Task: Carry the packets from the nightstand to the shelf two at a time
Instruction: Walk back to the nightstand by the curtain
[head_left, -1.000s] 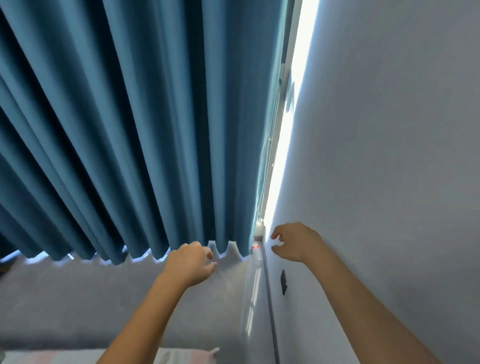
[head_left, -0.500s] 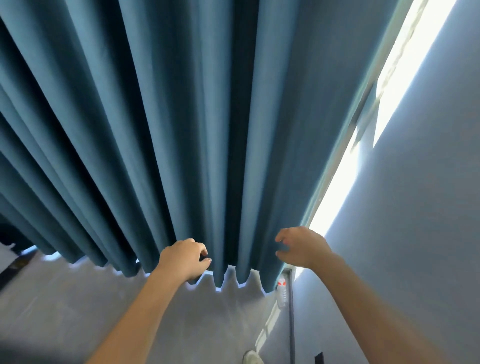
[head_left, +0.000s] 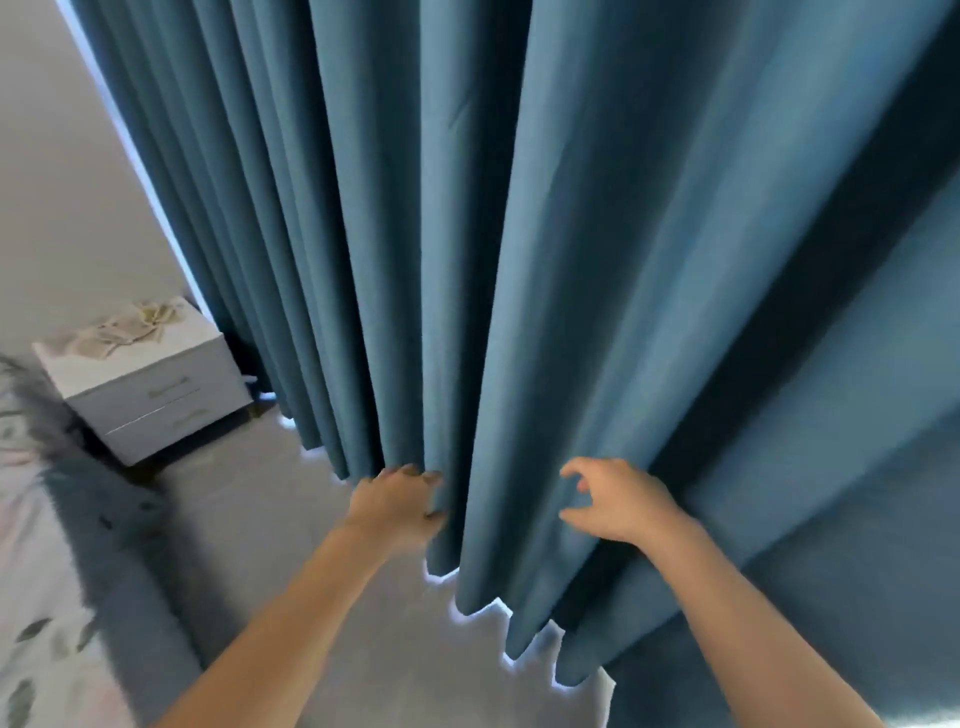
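Observation:
A white two-drawer nightstand (head_left: 156, 400) stands at the far left, beside the wall and the curtain's edge. Several pale cream packets (head_left: 127, 327) lie in a loose heap on its top. My left hand (head_left: 395, 504) hangs in front of the curtain with its fingers loosely curled and nothing in it. It is well to the right of the nightstand and nearer to me. My right hand (head_left: 613, 499) is level with it, fingers and thumb apart in a loose curl, also empty. The shelf is not in view.
A long teal curtain (head_left: 571, 260) fills most of the view, its hem just above the grey floor (head_left: 395, 654). A bed with a leaf-print cover (head_left: 36, 597) lies along the lower left, next to the nightstand. A pale wall (head_left: 57, 182) rises behind the nightstand.
The view has swung left, away from the window gap and the right wall. The nightstand and bed have come into sight. Both hands stay empty, held out in front.

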